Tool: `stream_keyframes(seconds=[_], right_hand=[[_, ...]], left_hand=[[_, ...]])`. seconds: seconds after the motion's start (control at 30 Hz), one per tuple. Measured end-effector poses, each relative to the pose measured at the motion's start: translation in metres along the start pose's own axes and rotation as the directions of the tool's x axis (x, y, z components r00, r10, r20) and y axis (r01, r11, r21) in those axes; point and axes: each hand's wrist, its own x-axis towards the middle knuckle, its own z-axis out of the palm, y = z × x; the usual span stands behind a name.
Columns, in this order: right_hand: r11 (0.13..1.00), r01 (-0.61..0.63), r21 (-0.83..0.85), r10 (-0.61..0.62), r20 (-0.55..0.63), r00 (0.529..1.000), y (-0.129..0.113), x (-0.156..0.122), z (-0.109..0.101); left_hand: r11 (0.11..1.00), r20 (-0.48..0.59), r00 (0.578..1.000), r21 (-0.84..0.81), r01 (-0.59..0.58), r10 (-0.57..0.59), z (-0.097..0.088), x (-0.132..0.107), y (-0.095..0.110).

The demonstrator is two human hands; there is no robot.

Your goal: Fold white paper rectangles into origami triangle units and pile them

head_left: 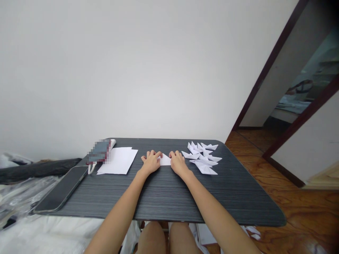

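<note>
A small folded white paper piece lies flat in the middle of a dark striped table. My left hand presses on its left edge with the fingers curled down. My right hand presses on its right edge the same way. Both hands rest on the tabletop, holding the paper between them. A heap of several folded white paper boats lies just right of my right hand. A stack of plain white sheets lies to the left of my left hand.
A dark phone lies at the table's left edge, with a blurred-out item behind it. White wall stands behind the table. Wooden floor and an open doorway are to the right. Paper scraps lie on the floor.
</note>
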Motion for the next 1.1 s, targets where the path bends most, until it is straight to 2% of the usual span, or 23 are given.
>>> stream_keyframes(seconds=[0.1, 0.2, 0.37, 0.6, 0.67, 0.77, 0.9, 1.0, 1.1], right_hand=[[1.0, -0.002, 0.012, 0.002, 0.006, 1.0, 0.001, 0.0, -0.001], [0.999, 0.041, 0.018, -0.041, -0.023, 0.999, 0.002, -0.001, -0.001], [0.998, 0.045, 0.033, -0.041, -0.093, 0.995, 0.003, -0.001, 0.001], [0.985, -0.062, 0.162, 0.064, -0.007, 0.998, 0.008, 0.006, 0.002], [0.979, -0.057, 0.198, 0.055, 0.015, 0.998, 0.009, 0.006, -0.001], [0.969, 0.085, 0.232, -0.08, -0.03, 0.996, 0.009, 0.004, -0.011], [0.926, 0.324, 0.194, -0.282, -0.212, 0.936, 0.009, 0.001, -0.027], [0.896, 0.413, 0.164, -0.387, -0.166, 0.907, 0.013, 0.001, -0.031], [0.894, 0.408, 0.185, -0.405, -0.06, 0.913, 0.017, 0.001, -0.029]], left_hand=[[0.998, -0.008, 0.999, 0.011, 0.054, -0.054, -0.002, 0.0, -0.014], [0.999, -0.04, 0.999, 0.032, -0.015, 0.016, -0.003, -0.001, -0.018], [0.992, -0.073, 0.99, -0.022, -0.126, 0.124, -0.003, -0.002, -0.012], [0.975, -0.023, 0.983, -0.122, -0.184, 0.182, 0.0, -0.001, -0.012], [0.972, -0.008, 0.983, -0.148, -0.183, 0.184, -0.001, 0.0, -0.011], [0.959, -0.056, 0.973, -0.162, -0.232, 0.226, -0.008, -0.001, -0.008], [0.932, -0.198, 0.928, -0.117, -0.343, 0.317, -0.02, -0.003, -0.007], [0.893, -0.135, 0.897, -0.108, -0.436, 0.422, -0.024, -0.003, -0.011], [0.861, -0.041, 0.879, -0.187, -0.474, 0.475, -0.021, 0.0, -0.016]])
